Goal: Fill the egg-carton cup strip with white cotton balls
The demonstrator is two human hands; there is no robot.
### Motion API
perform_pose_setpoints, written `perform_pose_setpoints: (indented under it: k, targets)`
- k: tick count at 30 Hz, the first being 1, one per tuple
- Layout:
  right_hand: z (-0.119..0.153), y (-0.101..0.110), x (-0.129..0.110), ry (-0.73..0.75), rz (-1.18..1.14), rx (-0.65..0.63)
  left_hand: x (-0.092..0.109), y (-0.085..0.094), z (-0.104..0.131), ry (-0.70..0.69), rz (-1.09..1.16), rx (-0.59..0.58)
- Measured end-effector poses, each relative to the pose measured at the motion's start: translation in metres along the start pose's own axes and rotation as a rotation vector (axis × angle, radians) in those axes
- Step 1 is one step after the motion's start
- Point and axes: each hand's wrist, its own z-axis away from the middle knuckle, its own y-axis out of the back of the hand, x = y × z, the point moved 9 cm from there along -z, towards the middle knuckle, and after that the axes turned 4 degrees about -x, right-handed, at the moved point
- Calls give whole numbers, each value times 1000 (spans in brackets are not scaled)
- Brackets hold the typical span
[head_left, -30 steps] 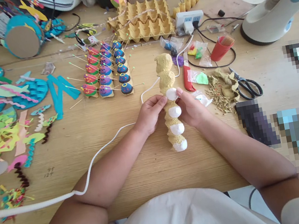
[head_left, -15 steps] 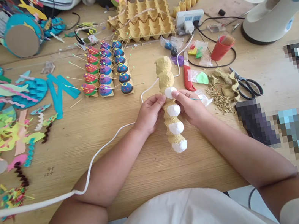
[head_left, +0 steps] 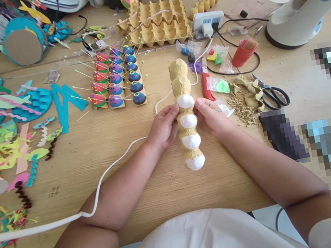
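A strip of egg carton cups [head_left: 189,130] stands out over the table, pointing away from me, its lower cups capped in white and the top ones bare tan. My left hand [head_left: 164,127] is closed on its left edge, thumb by the uppermost white cap. At the right edge, my right hand [head_left: 212,118] grips the same strip between thumb and fingers. A thin teal piece pokes out beside the right hand; what it belongs to is hidden. Beyond the hands stand rows of painted carton-cup figures [head_left: 115,78] with pins stuck in them.
Scissors [head_left: 275,94], carton scraps [head_left: 245,97], a red-handled cutter [head_left: 206,84] and a red cup [head_left: 244,52] lie to the right. A white cable [head_left: 109,166] crosses my left arm. Paper cutouts [head_left: 12,146] cover the left side; egg trays [head_left: 154,23] sit behind.
The strip has turned slightly, so its white caps face me more squarely. My right thumb has slid off the uppermost white cap to the strip's edge.
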Motion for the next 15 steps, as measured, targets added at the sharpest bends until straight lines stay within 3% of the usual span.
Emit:
perform_pose_setpoints:
  k: [7, 15]
  targets:
    - [0, -6, 9, -67, -193, 12, 2, 4, 0, 2, -39, 19]
    - [0, 1, 5, -63, -79, 64, 15, 9, -7, -125, -145, -15]
